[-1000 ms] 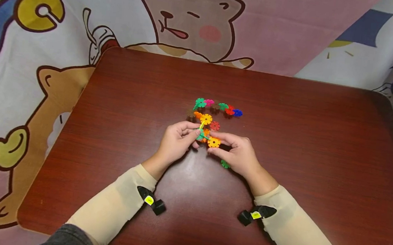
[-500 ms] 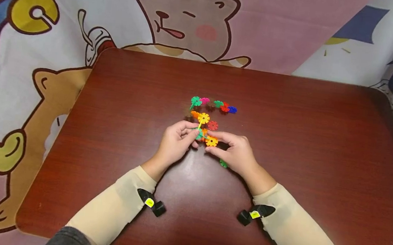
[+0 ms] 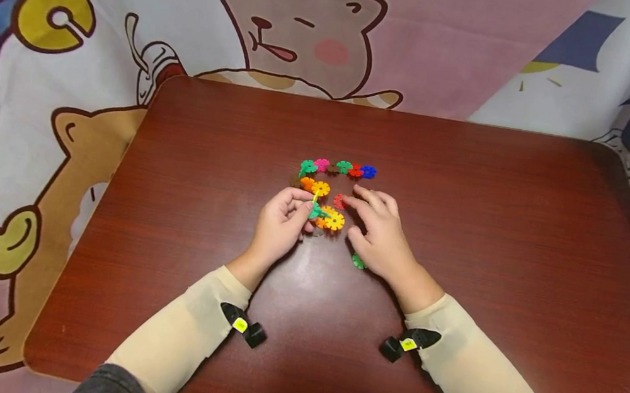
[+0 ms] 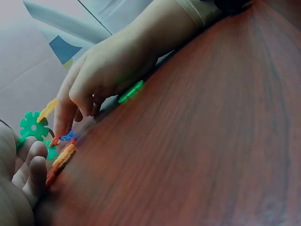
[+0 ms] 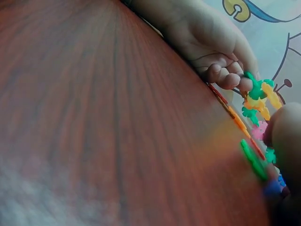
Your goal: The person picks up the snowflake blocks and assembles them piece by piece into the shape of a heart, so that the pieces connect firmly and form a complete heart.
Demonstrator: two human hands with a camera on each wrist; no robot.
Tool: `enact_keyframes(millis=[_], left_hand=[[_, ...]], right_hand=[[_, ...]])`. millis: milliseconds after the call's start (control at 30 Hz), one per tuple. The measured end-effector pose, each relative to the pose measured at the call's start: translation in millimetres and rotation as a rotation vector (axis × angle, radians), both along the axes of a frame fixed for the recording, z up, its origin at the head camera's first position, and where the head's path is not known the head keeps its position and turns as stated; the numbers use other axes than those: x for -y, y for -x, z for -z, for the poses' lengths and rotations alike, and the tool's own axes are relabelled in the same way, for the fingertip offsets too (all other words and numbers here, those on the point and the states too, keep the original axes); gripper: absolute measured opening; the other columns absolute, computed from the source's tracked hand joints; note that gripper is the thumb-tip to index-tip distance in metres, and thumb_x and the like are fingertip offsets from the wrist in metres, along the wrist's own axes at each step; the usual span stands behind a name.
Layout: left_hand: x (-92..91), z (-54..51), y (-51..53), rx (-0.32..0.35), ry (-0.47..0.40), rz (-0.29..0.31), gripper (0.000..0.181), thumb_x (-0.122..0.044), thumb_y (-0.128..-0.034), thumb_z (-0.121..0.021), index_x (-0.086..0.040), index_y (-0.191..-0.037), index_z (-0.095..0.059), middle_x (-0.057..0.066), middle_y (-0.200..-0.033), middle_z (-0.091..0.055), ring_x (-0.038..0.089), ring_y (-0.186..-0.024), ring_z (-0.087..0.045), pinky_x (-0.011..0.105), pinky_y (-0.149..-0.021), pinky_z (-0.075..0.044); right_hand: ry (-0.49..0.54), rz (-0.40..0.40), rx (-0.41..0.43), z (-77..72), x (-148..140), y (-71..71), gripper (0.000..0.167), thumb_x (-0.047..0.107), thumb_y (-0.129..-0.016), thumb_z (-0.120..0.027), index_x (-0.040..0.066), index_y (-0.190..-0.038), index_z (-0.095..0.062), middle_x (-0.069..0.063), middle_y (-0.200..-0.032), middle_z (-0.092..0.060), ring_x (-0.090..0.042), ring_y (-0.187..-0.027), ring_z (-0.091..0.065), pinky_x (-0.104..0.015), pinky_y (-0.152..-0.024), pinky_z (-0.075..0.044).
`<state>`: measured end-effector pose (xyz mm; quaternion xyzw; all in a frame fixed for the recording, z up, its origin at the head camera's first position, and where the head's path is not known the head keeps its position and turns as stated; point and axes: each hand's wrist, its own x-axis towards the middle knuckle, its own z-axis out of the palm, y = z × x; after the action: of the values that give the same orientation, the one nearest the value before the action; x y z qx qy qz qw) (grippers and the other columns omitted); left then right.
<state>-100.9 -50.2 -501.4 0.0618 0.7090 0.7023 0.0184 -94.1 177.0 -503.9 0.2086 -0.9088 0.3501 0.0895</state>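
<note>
In the head view the left hand (image 3: 280, 221) pinches a green flower-shaped disc (image 3: 315, 211) between thumb and fingers. Joined to that disc are others, with a yellow-orange one (image 3: 335, 220) at the right end. The right hand (image 3: 384, 235) has its thumb and fingers apart, and its index fingertip is at a red disc (image 3: 340, 201); whether it touches cannot be told. In the left wrist view the green disc (image 4: 34, 127) stands up from the left fingers, with a yellow-orange disc (image 4: 47, 110) at its upper right.
A row of linked discs, ending in a blue one (image 3: 368, 172), lies beyond the hands on the brown table (image 3: 462, 204). One loose green disc (image 3: 358, 261) lies under the right hand's near side. A cartoon-printed cloth (image 3: 432, 43) hangs behind the table.
The right hand has let go of the yellow-orange disc, spread its fingers and moved a little away toward the red disc. The left hand keeps its pinch; the far row now looks straighter.
</note>
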Motion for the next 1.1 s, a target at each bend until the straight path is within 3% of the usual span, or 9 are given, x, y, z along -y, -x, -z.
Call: enact_keyframes(millis=[133, 267, 367, 533, 633, 833, 1100], left_hand=[[-0.1, -1.2, 0.4, -0.016, 0.036, 0.001, 0.015, -0.005, -0.105, -0.064, 0.003, -0.117, -0.068, 0.017, -0.082, -0.072, 0.021, -0.06, -0.067, 0.027, -0.047, -0.052], [0.6, -0.2, 0.3, -0.024, 0.058, 0.0, 0.014, -0.006, -0.1051, -0.065, 0.002, -0.117, -0.068, 0.016, -0.082, -0.072, 0.024, -0.06, -0.068, 0.027, -0.048, -0.052], [1.0, 0.4, 0.1, -0.025, 0.065, 0.0, 0.014, -0.006, -0.1048, -0.065, 0.001, -0.117, -0.069, 0.016, -0.082, -0.071, 0.025, -0.061, -0.068, 0.027, -0.049, -0.052], [0.8, 1.2, 0.3, -0.024, 0.066, 0.002, 0.014, -0.005, -0.1046, -0.064, 0.001, -0.117, -0.068, 0.015, -0.082, -0.072, 0.023, -0.061, -0.068, 0.027, -0.049, -0.053], [0.7, 0.8, 0.3, -0.027, 0.069, 0.003, 0.014, -0.005, -0.1046, -0.064, 0.001, -0.117, -0.068, 0.014, -0.082, -0.072, 0.022, -0.061, -0.068, 0.027, -0.049, -0.052], [0.2, -0.8, 0.3, -0.032, 0.071, 0.004, 0.014, -0.005, -0.1047, -0.064, 0.001, -0.117, -0.067, 0.015, -0.083, -0.072, 0.019, -0.06, -0.068, 0.026, -0.049, -0.052], [-0.6, -1.1, -0.6, -0.018, 0.063, 0.003, 0.014, -0.005, -0.1044, -0.065, 0.001, -0.117, -0.067, 0.015, -0.083, -0.071, 0.024, -0.06, -0.067, 0.026, -0.049, -0.052]], right_hand=[[-0.145, 0.009, 0.044, -1.4, 0.9, -0.2, 0.052, 0.018, -0.093, -0.062, 0.01, -0.144, -0.068, -0.016, -0.16, -0.05, -0.046, -0.144, -0.039, -0.064, -0.118, -0.028], [-0.078, 0.028, 0.004, 1.0, 1.8, 0.3, 0.031, 0.017, -0.094, -0.071, 0.009, -0.124, -0.078, -0.018, -0.151, -0.059, -0.046, -0.139, -0.045, -0.061, -0.116, -0.032], [0.005, 0.043, -0.051, 2.4, 2.7, 1.1, 0.014, 0.013, -0.09, -0.079, 0.007, -0.102, -0.077, -0.022, -0.14, -0.065, -0.046, -0.131, -0.049, -0.057, -0.113, -0.035], [-0.007, 0.074, -0.067, 1.6, 3.4, 1.4, 0.025, 0.014, -0.087, -0.08, 0.003, -0.108, -0.075, -0.025, -0.139, -0.063, -0.049, -0.13, -0.048, -0.057, -0.111, -0.036], [-0.021, 0.089, -0.035, 0.7, 3.4, 1.2, 0.028, 0.015, -0.088, -0.079, 0.003, -0.113, -0.077, -0.025, -0.141, -0.061, -0.05, -0.131, -0.046, -0.058, -0.112, -0.035], [0.011, 0.1, 0.061, -2.4, 3.3, 1.4, 0.022, 0.014, -0.087, -0.083, 0.006, -0.106, -0.076, -0.02, -0.138, -0.061, -0.046, -0.134, -0.042, -0.056, -0.113, -0.031], [-0.032, 0.178, 0.15, -5.5, 4.0, 0.1, 0.037, 0.022, -0.083, -0.087, 0.003, -0.111, -0.072, -0.022, -0.145, -0.052, -0.048, -0.14, -0.034, -0.059, -0.115, -0.029]])
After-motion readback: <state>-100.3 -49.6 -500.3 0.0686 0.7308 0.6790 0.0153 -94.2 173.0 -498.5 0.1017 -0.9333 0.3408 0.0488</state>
